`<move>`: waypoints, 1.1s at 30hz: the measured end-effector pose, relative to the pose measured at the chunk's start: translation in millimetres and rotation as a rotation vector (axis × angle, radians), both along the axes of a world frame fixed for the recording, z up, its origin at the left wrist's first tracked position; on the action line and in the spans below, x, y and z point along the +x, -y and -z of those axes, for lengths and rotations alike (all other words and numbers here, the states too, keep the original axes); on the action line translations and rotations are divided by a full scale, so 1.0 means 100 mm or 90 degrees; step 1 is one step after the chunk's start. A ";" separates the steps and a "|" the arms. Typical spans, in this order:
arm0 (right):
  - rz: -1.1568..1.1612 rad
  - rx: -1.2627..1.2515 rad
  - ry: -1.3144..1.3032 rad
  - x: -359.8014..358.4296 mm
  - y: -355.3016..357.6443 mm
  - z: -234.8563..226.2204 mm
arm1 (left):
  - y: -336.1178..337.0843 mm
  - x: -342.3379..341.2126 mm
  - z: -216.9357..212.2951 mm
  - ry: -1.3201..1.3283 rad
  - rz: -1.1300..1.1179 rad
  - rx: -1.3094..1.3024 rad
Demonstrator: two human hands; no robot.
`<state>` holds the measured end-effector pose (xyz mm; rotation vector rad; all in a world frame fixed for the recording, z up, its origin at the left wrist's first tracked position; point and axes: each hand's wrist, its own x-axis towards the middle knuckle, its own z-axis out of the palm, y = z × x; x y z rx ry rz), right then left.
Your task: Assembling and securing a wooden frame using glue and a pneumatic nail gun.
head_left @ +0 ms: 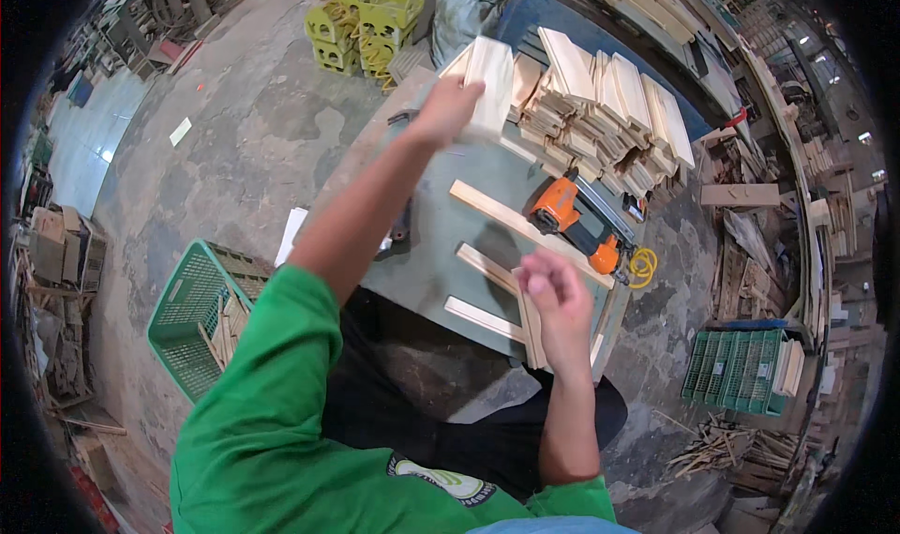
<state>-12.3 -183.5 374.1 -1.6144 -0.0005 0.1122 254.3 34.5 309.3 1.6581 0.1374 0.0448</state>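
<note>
My left hand (pixel 448 110) reaches to the far side of the table and is closed on a pale wooden board (pixel 490 89), slightly blurred. Nearer me, my right hand (pixel 556 300) hovers over the table's front right part with curled fingers; what they hold, if anything, is hidden. Beneath it a wooden strip (pixel 531 323) runs toward me. Other strips lie to its left: a short one (pixel 485 262) and a lower one (pixel 483 318). Farther back is a longer strip (pixel 511 217). An orange nail gun (pixel 562 206) rests across the table's right side.
Stacked wooden boards (pixel 609 103) fill the far right of the table (pixel 422 271). A dark-headed hammer (pixel 403 117) lies partly behind my left arm. A green crate (pixel 187 323) with wood pieces stands at left, another crate (pixel 731 370) at right. Yellow plastic racks (pixel 375 28) stand behind.
</note>
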 end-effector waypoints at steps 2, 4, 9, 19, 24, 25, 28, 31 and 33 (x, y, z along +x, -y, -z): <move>-0.007 -0.009 -0.051 -0.27 0.24 -0.01 | 0.13 0.54 -0.05 0.019 -0.007 0.174; 0.007 -0.038 -0.076 -0.51 0.46 -0.01 | 0.38 0.86 -0.13 0.023 0.004 0.275; 0.143 -0.076 -0.119 -0.83 0.98 0.17 | 0.79 1.62 0.32 0.109 -0.002 0.514; 0.022 -0.659 0.035 -0.53 0.70 0.38 | 0.13 -0.31 -0.67 0.144 0.150 0.352; 0.042 -0.711 0.074 -0.55 0.44 0.61 | -1.50 -2.14 -0.21 0.162 -0.004 0.191; 0.034 -0.757 0.113 -0.55 0.50 0.70 | -1.74 -2.46 -0.15 0.145 -0.051 0.212; 0.038 -0.775 0.079 -0.60 0.53 0.70 | -2.54 -3.46 0.20 0.001 -0.287 0.158; 0.021 -0.842 0.045 -0.59 0.53 0.73 | -3.23 -4.43 0.72 -0.094 -0.501 0.137; -0.023 -0.854 0.048 -0.58 0.49 0.61 | -3.55 -5.13 1.10 -0.211 -0.654 0.150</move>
